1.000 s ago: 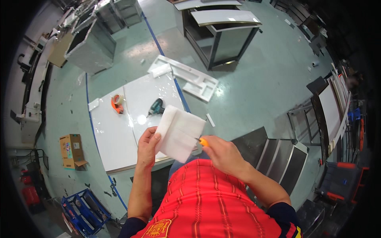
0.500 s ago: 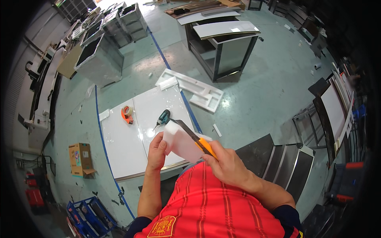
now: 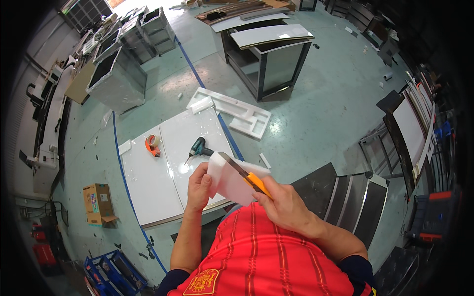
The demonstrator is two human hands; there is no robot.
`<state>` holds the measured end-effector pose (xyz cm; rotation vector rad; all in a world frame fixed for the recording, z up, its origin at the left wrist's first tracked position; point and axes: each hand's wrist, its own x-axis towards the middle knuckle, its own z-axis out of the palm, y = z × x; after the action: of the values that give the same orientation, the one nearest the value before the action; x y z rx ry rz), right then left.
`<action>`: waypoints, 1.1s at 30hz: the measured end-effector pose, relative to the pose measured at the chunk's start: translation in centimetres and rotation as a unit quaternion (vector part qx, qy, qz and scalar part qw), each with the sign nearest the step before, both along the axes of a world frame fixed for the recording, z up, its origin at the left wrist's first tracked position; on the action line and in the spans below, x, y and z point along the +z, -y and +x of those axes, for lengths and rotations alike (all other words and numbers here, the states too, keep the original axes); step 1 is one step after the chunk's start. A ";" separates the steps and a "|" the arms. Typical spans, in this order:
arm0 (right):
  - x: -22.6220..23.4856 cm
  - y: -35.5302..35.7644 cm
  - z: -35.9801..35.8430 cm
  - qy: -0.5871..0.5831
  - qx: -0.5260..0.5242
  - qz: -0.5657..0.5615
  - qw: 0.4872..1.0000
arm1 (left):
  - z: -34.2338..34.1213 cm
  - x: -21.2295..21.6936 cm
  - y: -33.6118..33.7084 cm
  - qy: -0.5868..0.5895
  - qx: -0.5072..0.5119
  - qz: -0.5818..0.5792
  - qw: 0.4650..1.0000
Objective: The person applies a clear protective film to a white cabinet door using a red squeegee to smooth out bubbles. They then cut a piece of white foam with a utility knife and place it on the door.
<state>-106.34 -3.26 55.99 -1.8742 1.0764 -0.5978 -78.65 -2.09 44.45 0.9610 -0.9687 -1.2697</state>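
Note:
Between my hands is a white foam piece [image 3: 228,185], held up in front of my body. My left hand [image 3: 199,189] grips its left edge, thumb on the near face. In my right hand [image 3: 284,207] is a utility knife [image 3: 256,183] with an orange handle and a long dark blade. The blade lies across the foam's upper edge, pointing up and left. Just beyond the foam, a teal cordless drill [image 3: 198,146] lies on a white panel [image 3: 148,197]. An orange tape dispenser [image 3: 153,145] with a roll of tape sits farther left on the panels.
A white foam packing tray [image 3: 237,112] lies past the panels' far edge. Beyond stands a dark-framed cabinet [image 3: 279,66]. Grey stepped pieces [image 3: 345,197] are at my right. A cardboard box [image 3: 98,203] and a blue tool carrier [image 3: 113,271] stand at left.
The knife blade has shifted slightly along the foam's top edge, and the foam has tilted a little. The view has moved slightly; both hands keep their grips.

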 end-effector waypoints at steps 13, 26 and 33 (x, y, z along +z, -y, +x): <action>0.7 -0.3 -0.1 0.006 -0.001 -0.015 1.000 | 0.3 0.7 0.3 0.041 -0.068 -0.026 0.997; 1.3 -0.2 -0.1 -0.007 0.039 -0.028 0.999 | 0.9 2.7 0.9 0.053 -0.074 -0.039 0.995; 0.9 -0.1 -0.3 -0.027 0.055 -0.026 0.998 | 0.5 3.0 1.1 0.047 -0.098 -0.019 0.994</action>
<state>-106.67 -3.13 56.92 -1.9902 0.9936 -0.5197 -78.11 -3.15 47.41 0.9205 -1.1803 -1.3734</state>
